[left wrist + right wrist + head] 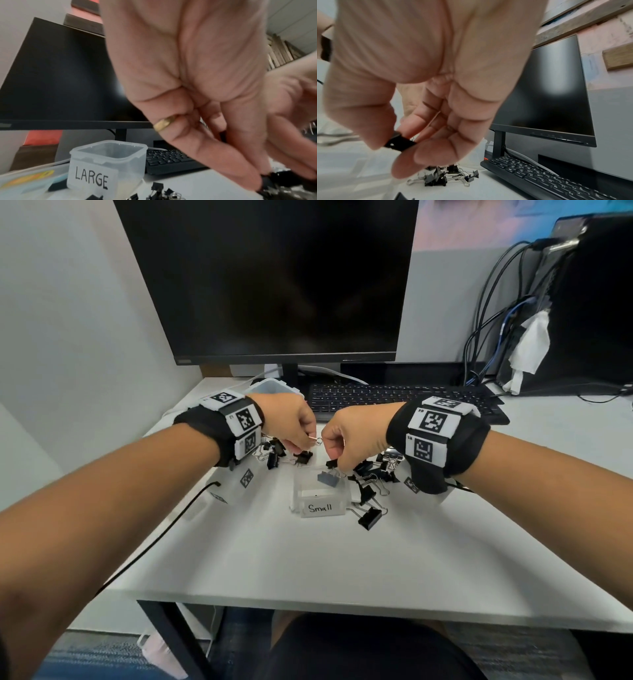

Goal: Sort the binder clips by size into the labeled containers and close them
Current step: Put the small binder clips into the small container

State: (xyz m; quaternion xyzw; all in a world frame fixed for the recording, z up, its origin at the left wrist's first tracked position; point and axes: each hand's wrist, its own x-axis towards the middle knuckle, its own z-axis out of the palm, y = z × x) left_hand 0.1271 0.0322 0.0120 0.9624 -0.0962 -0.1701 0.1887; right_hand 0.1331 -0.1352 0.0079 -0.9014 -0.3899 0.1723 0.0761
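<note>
Head view: Small container [322, 497] holds 1 binder clip [328, 478]; lid off.

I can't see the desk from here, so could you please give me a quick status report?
Left hand pinching a clip's wire handle; right hand pinching a small black clip. One clip in Small container, lid off. Loose clips around it.

Office corner with a white bench [308, 570]

A dark monitor [274, 278] stood before pale walls [61, 313]; a black keyboard [394, 402] and tangled cables [493, 313] sat behind.
</note>
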